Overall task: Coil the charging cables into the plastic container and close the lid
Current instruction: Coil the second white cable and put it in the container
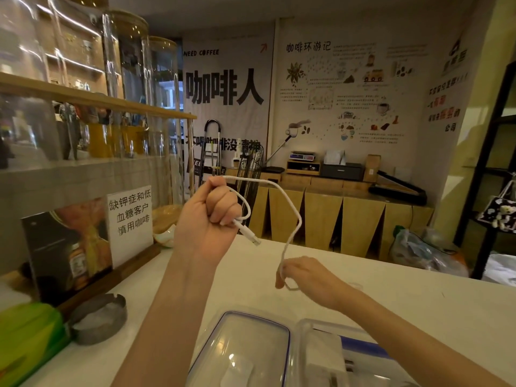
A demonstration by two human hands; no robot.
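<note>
My left hand (pixel 208 216) is raised above the counter in a fist, shut on a white charging cable (pixel 291 205). A small loop and a plug end (pixel 251 236) stick out below the fingers. The cable arcs up and right, then drops to my right hand (pixel 304 275), which pinches it low over the white counter. At the bottom edge lies a clear plastic lid with a blue seal (pixel 243 350), and beside it on the right stands the clear plastic container (pixel 307 328) with white items inside.
A metal ashtray (pixel 97 319) and a green packet (pixel 28 336) sit at the left. A framed sign on a wooden stand (pixel 129 219) and tall glass jars (pixel 125 79) line the left side. Wooden cabinets (pixel 321 216) stand beyond the counter.
</note>
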